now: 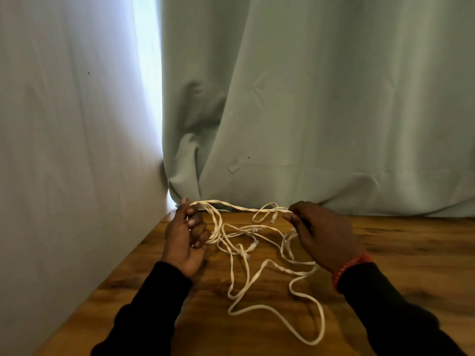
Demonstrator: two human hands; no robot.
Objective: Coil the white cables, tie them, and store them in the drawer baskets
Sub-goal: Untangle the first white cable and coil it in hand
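Note:
A tangle of white cables [246,255] lies in loose loops on the wooden table [411,255]. My left hand [186,240] grips a bundle of several strands at the left end, fingers curled round them. My right hand [321,232] pinches the cable at the right, so a twisted stretch runs taut between both hands above the table. Small clear plugs show on some strands near the middle. A long loop trails toward me across the tabletop. No drawer or basket is in view.
A pale green curtain [308,111] hangs right behind the table's far edge. A white wall [64,150] runs along the table's left side. I wear black sleeves and a red bracelet [347,268] on my right wrist.

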